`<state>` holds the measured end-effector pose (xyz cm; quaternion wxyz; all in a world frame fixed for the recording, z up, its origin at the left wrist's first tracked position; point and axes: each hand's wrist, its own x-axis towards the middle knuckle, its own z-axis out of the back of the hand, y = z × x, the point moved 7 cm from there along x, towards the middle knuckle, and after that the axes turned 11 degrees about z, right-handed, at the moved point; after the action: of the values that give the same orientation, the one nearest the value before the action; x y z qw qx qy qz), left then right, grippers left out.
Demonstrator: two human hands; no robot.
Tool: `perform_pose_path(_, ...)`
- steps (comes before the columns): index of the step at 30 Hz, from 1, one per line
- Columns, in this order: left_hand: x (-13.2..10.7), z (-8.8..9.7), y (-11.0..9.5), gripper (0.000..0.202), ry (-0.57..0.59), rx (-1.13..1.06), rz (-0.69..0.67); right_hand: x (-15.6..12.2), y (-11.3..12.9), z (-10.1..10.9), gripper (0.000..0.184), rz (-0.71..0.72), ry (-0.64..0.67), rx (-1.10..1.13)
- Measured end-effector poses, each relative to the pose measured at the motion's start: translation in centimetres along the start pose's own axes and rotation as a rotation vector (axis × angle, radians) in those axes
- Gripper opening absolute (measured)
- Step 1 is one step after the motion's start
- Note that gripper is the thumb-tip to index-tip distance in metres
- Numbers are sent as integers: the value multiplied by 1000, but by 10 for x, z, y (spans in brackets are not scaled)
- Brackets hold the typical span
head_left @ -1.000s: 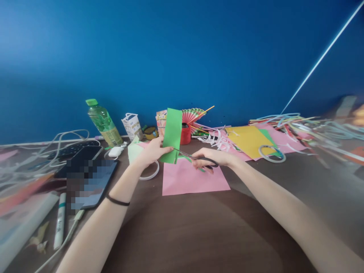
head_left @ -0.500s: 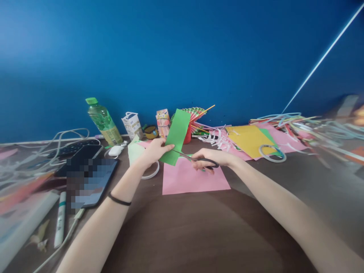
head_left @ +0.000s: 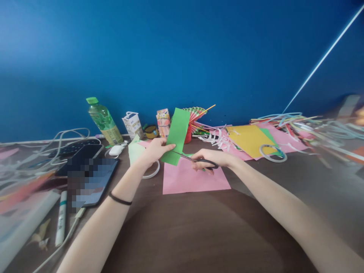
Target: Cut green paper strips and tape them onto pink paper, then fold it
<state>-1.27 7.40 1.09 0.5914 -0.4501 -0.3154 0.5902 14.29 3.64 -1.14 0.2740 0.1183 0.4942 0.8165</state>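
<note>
A strip of green paper [head_left: 178, 127] is pinched in my left hand [head_left: 156, 151], thumb on the near face, tilted up above the table. My right hand [head_left: 206, 156] is closed round the dark handles of a pair of scissors [head_left: 210, 164]. The blades point left and meet the lower part of the green paper, close to my left thumb. Whether they are fully closed I cannot tell. Beneath both hands, a pink sheet of paper [head_left: 196, 182] lies on the table.
A green-capped bottle [head_left: 104, 121], a small carton [head_left: 132, 125] and a phone [head_left: 96, 182] are on the left. A white tape roll [head_left: 152, 172] lies beside my left wrist. Yellow paper [head_left: 247, 140], another roll [head_left: 273, 154] and paper scraps [head_left: 218, 140] lie right. Behind stands a blue wall [head_left: 182, 57].
The green paper has tilted slightly more upright, its top edge shifting a little left. Both hands keep nearly the same place and grip.
</note>
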Motion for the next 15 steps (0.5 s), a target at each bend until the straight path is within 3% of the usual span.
perform_pose_path(15, 1, 1, 2, 28, -8, 28, 5, 0, -2, 1, 33, -3, -8, -12)
